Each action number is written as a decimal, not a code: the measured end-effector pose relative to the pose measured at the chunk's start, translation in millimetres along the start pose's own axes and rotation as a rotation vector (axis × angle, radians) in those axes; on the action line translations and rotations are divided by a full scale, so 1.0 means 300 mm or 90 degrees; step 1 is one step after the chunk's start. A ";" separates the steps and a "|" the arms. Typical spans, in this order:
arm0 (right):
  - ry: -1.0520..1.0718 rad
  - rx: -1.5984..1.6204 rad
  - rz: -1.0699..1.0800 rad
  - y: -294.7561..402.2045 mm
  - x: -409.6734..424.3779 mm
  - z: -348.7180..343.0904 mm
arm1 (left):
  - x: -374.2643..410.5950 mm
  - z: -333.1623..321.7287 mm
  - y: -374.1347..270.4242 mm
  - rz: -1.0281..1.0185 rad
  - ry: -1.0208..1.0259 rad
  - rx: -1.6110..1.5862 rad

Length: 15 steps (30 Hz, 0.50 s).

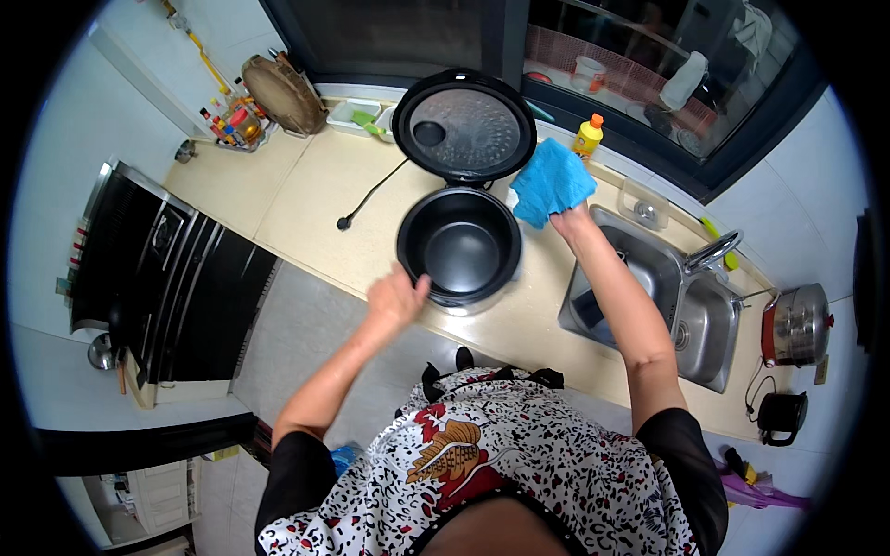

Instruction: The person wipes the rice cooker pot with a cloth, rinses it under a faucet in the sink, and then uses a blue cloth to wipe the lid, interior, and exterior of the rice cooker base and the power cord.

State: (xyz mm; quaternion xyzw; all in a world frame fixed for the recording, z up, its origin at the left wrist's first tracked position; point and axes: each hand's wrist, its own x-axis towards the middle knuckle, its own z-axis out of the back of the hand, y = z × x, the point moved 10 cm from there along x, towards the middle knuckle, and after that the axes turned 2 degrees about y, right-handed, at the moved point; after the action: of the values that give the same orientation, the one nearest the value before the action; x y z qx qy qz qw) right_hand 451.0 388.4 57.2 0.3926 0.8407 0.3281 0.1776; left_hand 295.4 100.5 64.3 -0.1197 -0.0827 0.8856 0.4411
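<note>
A rice cooker with a black inner pot (pixel 460 243) stands on the counter before me. Its hinged lid (pixel 466 125) is raised, and droplets cover the metal inner plate. My right hand (pixel 571 221) grips a blue cloth (pixel 553 182), held up to the right of the lid; the cloth hides most of the fingers. Just off the cooker's front left rim is my left hand (pixel 395 295), slightly blurred, its thumb apart from the fingers and nothing held. Whether it touches the rim is hard to tell. A black power plug (pixel 343 222) lies left of the cooker.
To the right is a double steel sink (pixel 629 278) with a faucet (pixel 716 251). A yellow detergent bottle (pixel 588 136) stands behind the cloth. A gas stove (pixel 174 278), condiment bottles (pixel 236 125) and a round wooden chopping board (pixel 278 94) are at left. A steel pot (pixel 799 323) sits far right.
</note>
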 end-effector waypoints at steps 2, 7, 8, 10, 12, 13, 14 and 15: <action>0.002 0.018 -0.015 -0.038 0.062 -0.028 | -0.078 -0.035 -0.079 -0.032 0.031 -0.009; -0.017 0.061 -0.096 -0.148 0.198 -0.062 | -0.111 0.127 -0.193 -0.194 -0.184 -0.111; -0.012 0.065 -0.091 -0.152 0.207 -0.080 | -0.088 0.193 -0.163 -0.155 -0.206 -0.161; -0.036 -0.011 -0.027 -0.151 0.218 -0.077 | -0.100 0.437 -0.202 -0.274 -0.507 -0.103; -0.072 -0.111 0.009 -0.168 0.196 -0.100 | -0.046 0.549 -0.209 -0.297 -0.609 -0.148; -0.143 -0.162 0.100 -0.157 0.196 -0.098 | 0.020 0.559 -0.217 -0.339 -0.542 -0.287; -0.154 -0.433 0.163 -0.126 0.185 -0.122 | 0.086 0.550 -0.232 -0.378 -0.465 -0.424; -0.151 -0.704 0.211 -0.133 0.139 -0.222 | 0.138 0.516 -0.212 -0.397 -0.385 -0.552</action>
State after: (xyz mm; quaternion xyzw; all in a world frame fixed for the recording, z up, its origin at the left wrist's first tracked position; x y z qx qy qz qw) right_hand 366.2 374.3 76.1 0.4016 0.4467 0.6949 0.3953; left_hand 275.4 165.2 222.7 -0.0016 -0.5879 0.5953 0.5477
